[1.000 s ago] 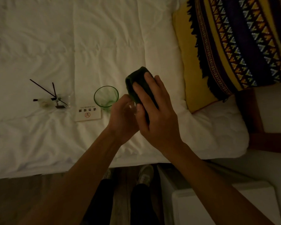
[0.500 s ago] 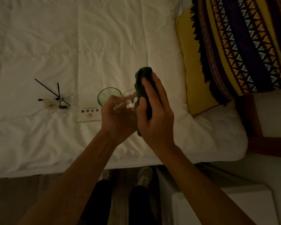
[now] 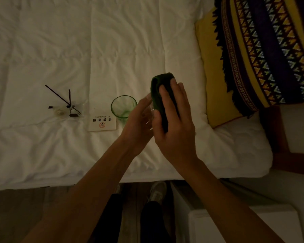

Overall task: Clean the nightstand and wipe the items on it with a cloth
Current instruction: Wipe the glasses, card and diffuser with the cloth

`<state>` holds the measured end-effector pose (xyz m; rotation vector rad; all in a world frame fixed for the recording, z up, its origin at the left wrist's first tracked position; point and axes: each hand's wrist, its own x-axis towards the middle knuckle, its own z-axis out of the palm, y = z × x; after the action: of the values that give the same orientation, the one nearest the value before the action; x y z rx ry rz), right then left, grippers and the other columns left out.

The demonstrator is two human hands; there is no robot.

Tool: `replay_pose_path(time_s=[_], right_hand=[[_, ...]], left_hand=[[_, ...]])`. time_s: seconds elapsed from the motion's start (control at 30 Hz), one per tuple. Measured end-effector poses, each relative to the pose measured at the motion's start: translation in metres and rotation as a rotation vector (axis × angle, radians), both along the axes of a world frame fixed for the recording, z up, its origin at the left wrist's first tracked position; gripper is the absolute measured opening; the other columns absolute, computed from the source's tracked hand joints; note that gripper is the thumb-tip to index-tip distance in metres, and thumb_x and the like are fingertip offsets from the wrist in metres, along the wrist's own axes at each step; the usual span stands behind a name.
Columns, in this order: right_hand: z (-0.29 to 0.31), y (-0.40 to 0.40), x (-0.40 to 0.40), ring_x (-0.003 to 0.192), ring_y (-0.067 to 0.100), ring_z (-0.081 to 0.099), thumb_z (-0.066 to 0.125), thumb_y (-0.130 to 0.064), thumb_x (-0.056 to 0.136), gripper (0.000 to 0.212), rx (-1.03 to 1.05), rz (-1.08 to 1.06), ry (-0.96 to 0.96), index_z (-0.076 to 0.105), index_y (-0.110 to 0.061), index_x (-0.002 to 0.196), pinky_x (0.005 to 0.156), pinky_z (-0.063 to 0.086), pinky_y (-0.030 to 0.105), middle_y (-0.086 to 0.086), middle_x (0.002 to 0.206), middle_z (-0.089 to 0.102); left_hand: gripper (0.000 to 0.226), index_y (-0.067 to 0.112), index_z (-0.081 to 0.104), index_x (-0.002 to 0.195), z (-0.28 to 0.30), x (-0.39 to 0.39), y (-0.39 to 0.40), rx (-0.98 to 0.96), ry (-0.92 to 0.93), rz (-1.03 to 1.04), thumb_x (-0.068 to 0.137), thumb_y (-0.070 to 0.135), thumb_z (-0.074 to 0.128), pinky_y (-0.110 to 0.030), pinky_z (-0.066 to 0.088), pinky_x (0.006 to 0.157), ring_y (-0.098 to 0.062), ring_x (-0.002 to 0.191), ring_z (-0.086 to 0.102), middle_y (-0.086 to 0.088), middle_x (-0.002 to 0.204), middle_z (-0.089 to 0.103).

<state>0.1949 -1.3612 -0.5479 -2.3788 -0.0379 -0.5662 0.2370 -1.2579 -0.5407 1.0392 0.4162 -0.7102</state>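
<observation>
Nearest, two shoes (image 3: 157,190) are seen on the wooden floor (image 3: 25,216), with a white nightstand (image 3: 253,223) just to their right. Beyond the floor a white duvet (image 3: 42,50) is spread across the bed.

Above the duvet a clear glass (image 3: 150,114) is held in the left hand (image 3: 139,123), whose fingers are curled round it; most of the glass is hidden between the hands, and its axis cannot be told. A dark green cloth (image 3: 162,95) is gripped in the right hand (image 3: 174,127), fingers wrapped over it and thumb beneath, and is pressed against the glass. The cloth's long axis runs away from the viewer, its folded end pointing toward the far side of the bed.

Just left of the hands a green glass (image 3: 123,106) stands upright on the duvet, mouth up, beside a no-smoking card (image 3: 102,122). Further left a reed diffuser (image 3: 67,107) lies tipped, its dark sticks splayed up and leftward. At the far right a yellow pillow (image 3: 211,81) is overlapped by a patterned throw (image 3: 270,50).
</observation>
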Motion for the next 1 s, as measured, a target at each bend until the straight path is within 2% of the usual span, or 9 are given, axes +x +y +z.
replay_pose_path(time_s=[0.1, 0.23, 0.33, 0.47, 0.63, 0.7, 0.8, 0.87, 1.0], right_hand=[[-0.001, -0.001, 0.001, 0.149, 0.03, 0.034, 0.048, -0.02, 0.103, 0.048, 0.168, -0.037, 0.057, 0.045, -0.002, 0.148, 0.12, 0.037, 0.037, 0.02, 0.157, 0.039], [0.001, -0.007, 0.004, 0.147, 0.028, 0.039, 0.049, -0.016, 0.103, 0.047, 0.242, 0.009, 0.066, 0.045, 0.001, 0.147, 0.119, 0.038, 0.036, 0.02, 0.156, 0.041], [0.002, -0.012, 0.003, 0.146, 0.03, 0.04, 0.058, -0.016, 0.1, 0.049, 0.172, 0.067, 0.043, 0.048, 0.001, 0.145, 0.117, 0.04, 0.043, 0.02, 0.155, 0.041], [0.004, -0.021, 0.007, 0.143, 0.03, 0.044, 0.072, -0.02, 0.094, 0.057, 0.123, 0.049, 0.015, 0.05, 0.0, 0.143, 0.112, 0.045, 0.045, 0.019, 0.154, 0.043], [0.007, -0.024, 0.01, 0.141, 0.031, 0.046, 0.073, -0.013, 0.089, 0.058, 0.086, 0.062, -0.005, 0.053, 0.001, 0.142, 0.111, 0.046, 0.044, 0.02, 0.152, 0.045], [0.008, -0.023, 0.01, 0.142, 0.03, 0.045, 0.072, -0.013, 0.089, 0.059, 0.092, 0.061, -0.001, 0.051, 0.0, 0.143, 0.113, 0.044, 0.041, 0.02, 0.153, 0.044], [0.007, -0.027, 0.009, 0.145, 0.031, 0.04, 0.067, -0.012, 0.09, 0.061, 0.105, 0.112, 0.008, 0.047, 0.001, 0.146, 0.115, 0.041, 0.045, 0.022, 0.155, 0.04], [0.006, -0.03, 0.007, 0.147, 0.03, 0.036, 0.059, -0.014, 0.092, 0.06, 0.141, 0.147, 0.024, 0.043, 0.002, 0.148, 0.117, 0.039, 0.045, 0.023, 0.157, 0.036], [0.007, -0.03, 0.005, 0.146, 0.019, 0.036, 0.042, -0.021, 0.101, 0.051, 0.176, 0.133, 0.032, 0.042, -0.004, 0.15, 0.117, 0.034, 0.028, 0.019, 0.16, 0.035]], left_hand=[[0.059, 0.0, 0.06, 0.124, -0.003, -0.002, 0.007, -0.001, 0.003, 0.039, 0.091, 0.049, 0.056, -0.046, 0.046, 0.098, -0.032, 0.111, 0.058, -0.016, 0.12, 0.06], [0.029, 0.007, 0.057, 0.096, -0.002, 0.0, 0.015, -0.147, 0.021, 0.032, 0.082, 0.032, 0.058, -0.033, 0.049, 0.076, -0.02, 0.082, 0.056, -0.005, 0.092, 0.062], [0.046, 0.001, 0.055, 0.117, 0.004, 0.005, 0.018, -0.126, 0.041, -0.034, 0.084, 0.033, 0.058, -0.041, 0.051, 0.086, -0.034, 0.098, 0.049, -0.017, 0.105, 0.052], [0.061, 0.005, 0.054, 0.134, 0.005, 0.011, 0.016, 0.135, -0.038, -0.169, 0.088, 0.044, 0.066, -0.049, 0.056, 0.095, -0.043, 0.126, 0.052, -0.028, 0.131, 0.053], [0.069, 0.033, 0.043, 0.143, -0.001, 0.013, 0.014, 0.168, -0.165, -0.253, 0.082, 0.045, 0.072, -0.044, 0.06, 0.085, -0.022, 0.114, 0.067, -0.008, 0.125, 0.064], [0.062, 0.035, 0.044, 0.137, -0.003, 0.013, 0.016, 0.122, -0.222, -0.223, 0.084, 0.04, 0.074, -0.044, 0.059, 0.081, -0.021, 0.101, 0.071, -0.007, 0.111, 0.066], [0.038, 0.012, 0.054, 0.114, 0.003, 0.013, 0.016, 0.089, -0.343, -0.276, 0.089, 0.035, 0.069, -0.039, 0.058, 0.076, -0.02, 0.084, 0.069, -0.008, 0.092, 0.066], [0.033, 0.005, 0.059, 0.1, 0.006, 0.012, 0.015, 0.094, -0.373, -0.306, 0.09, 0.036, 0.066, -0.036, 0.058, 0.075, -0.026, 0.087, 0.066, -0.014, 0.094, 0.064], [0.029, 0.006, 0.057, 0.088, 0.005, 0.009, 0.015, 0.055, -0.361, -0.292, 0.088, 0.033, 0.065, -0.041, 0.058, 0.079, -0.03, 0.091, 0.065, -0.017, 0.094, 0.063]])
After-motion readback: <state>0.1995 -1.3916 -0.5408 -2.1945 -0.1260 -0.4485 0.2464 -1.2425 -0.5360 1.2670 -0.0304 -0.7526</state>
